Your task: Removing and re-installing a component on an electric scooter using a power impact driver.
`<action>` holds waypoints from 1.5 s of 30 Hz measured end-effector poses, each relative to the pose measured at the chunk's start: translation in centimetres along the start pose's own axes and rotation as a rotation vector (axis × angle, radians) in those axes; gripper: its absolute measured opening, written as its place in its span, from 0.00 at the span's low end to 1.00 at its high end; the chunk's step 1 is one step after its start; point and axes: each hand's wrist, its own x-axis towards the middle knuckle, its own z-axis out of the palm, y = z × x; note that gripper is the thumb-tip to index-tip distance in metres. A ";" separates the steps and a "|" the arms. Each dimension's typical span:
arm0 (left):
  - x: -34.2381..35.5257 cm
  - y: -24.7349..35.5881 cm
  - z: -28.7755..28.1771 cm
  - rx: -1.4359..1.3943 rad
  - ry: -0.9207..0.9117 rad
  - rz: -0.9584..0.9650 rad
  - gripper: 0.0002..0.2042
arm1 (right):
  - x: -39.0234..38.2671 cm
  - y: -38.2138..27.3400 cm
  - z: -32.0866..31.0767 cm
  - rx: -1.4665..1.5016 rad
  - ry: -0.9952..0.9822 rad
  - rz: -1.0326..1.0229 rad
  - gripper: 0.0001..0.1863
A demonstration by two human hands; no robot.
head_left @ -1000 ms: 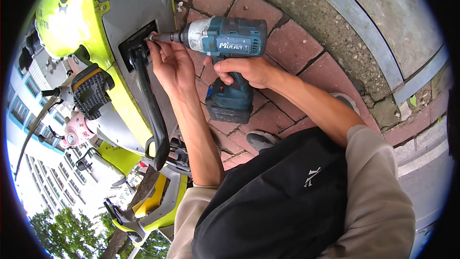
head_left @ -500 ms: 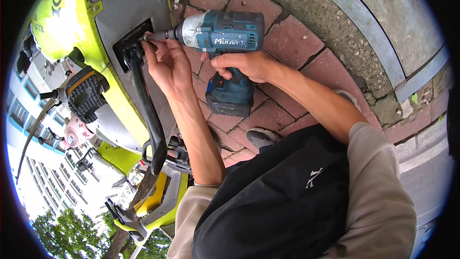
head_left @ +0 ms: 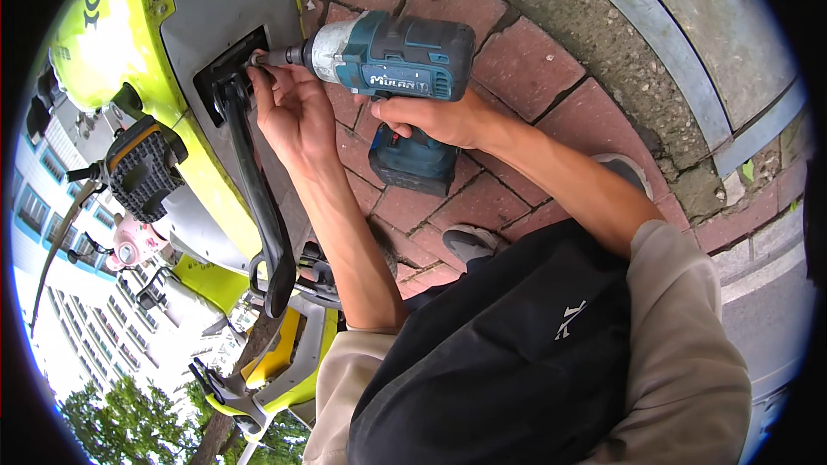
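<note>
My right hand [head_left: 435, 119] is wrapped round the grip of a blue-green cordless impact wrench [head_left: 401, 56], with a dark battery pack at its base. The wrench lies level, and its metal socket [head_left: 282, 57] points left at a black crank arm [head_left: 254, 181]. My left hand [head_left: 297, 116] is palm up under the socket. Its thumb and fingertips are pinched at the socket's front end, by the top of the crank arm. What sits between those fingertips is too small to make out. The crank arm comes out of a dark rectangular opening [head_left: 215, 77] in a grey panel.
The grey panel [head_left: 224, 0] belongs to a yellow-green bicycle frame [head_left: 207, 172]. A black pedal [head_left: 146, 172] sticks out at left. Red paving bricks [head_left: 525, 60] lie beneath the wrench, with a stone kerb [head_left: 594, 17] beyond. More parked bikes [head_left: 284, 370] stand at lower left.
The wrench has shifted slightly left and up in the picture, its body tilting a little. My left hand has moved left with the socket's tip, and both grips look the same.
</note>
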 end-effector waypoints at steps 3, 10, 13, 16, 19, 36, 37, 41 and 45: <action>0.1 -0.2 0.2 -0.017 0.000 -0.014 0.10 | 0.0 -0.5 0.4 -0.048 0.030 -0.021 0.11; -0.4 -0.4 1.4 0.003 0.043 -0.002 0.11 | -0.2 -1.0 0.9 -0.192 0.111 -0.095 0.07; -0.2 1.1 0.1 -0.029 0.028 -0.027 0.11 | 0.1 -0.9 1.3 -0.185 0.076 -0.027 0.08; -4.7 -1.9 1.5 0.279 0.143 0.075 0.15 | 0.4 -0.7 1.0 -0.079 0.022 -0.006 0.09; -9.7 -3.0 -0.3 0.819 0.154 0.223 0.24 | 0.5 -0.6 1.0 0.003 0.004 0.014 0.09; -17.0 -6.6 -4.3 2.288 -0.077 0.600 0.50 | 0.6 0.6 1.2 0.220 -0.034 0.069 0.07; -16.8 -6.6 -4.5 2.263 -0.090 0.618 0.50 | 0.9 0.4 1.3 0.217 -0.024 0.055 0.06; -16.6 -6.5 -4.4 2.276 -0.089 0.627 0.49 | 1.0 0.7 1.2 0.208 -0.023 0.043 0.04; -16.5 -6.3 -4.5 2.260 -0.089 0.633 0.49 | 1.2 1.0 1.4 0.161 -0.011 0.003 0.03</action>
